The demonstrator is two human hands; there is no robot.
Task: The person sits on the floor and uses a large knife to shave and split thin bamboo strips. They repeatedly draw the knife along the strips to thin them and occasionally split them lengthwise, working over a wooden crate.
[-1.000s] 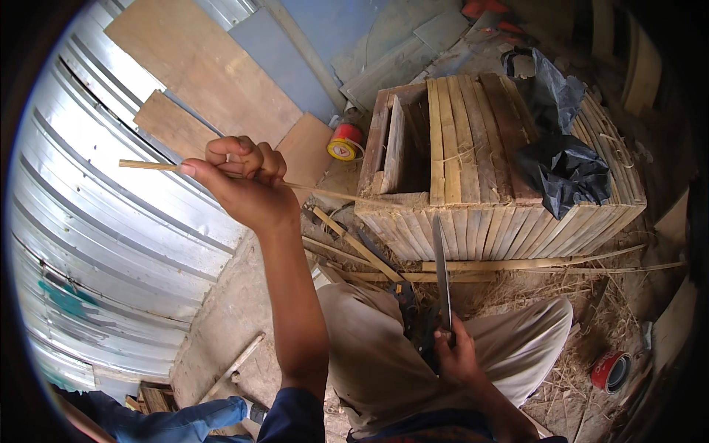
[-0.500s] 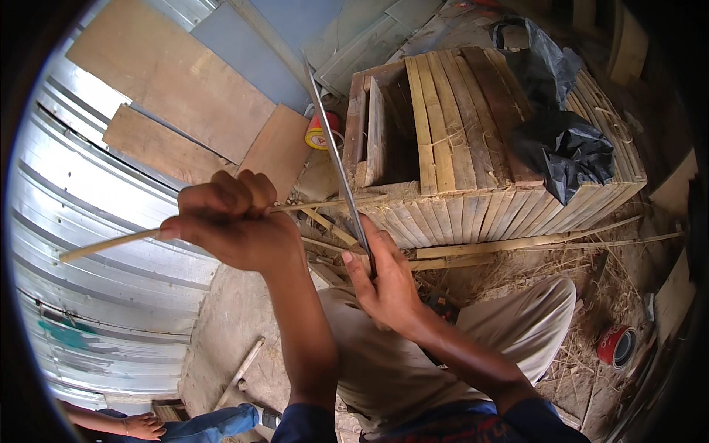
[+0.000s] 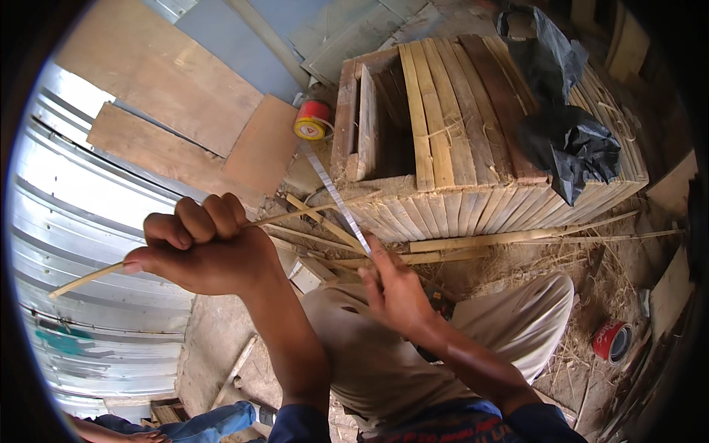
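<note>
My left hand (image 3: 203, 255) is closed in a fist around a thin wooden stick (image 3: 87, 280), which sticks out on both sides of it. The stick's right end reaches over the front of a slatted wooden crate (image 3: 443, 199). In my right hand (image 3: 399, 292) is a long, narrow knife (image 3: 336, 197), its blade slanting up and left away from me. The blade crosses the stick near its right end; whether they touch I cannot tell. My fingers hide the knife's handle.
Black plastic bags (image 3: 572, 151) lie on the crate. A red and yellow can (image 3: 312, 122) stands at its left, and a red tin (image 3: 611, 341) lies at right among shavings. Plywood sheets (image 3: 170, 66) lean on corrugated metal (image 3: 96, 221). Another person's jeans (image 3: 210, 422) show at lower left.
My left hand has shifted left and down with the stick. The knife's tip has dropped lower, and its flat side now shows. My right hand has moved slightly to the right.
</note>
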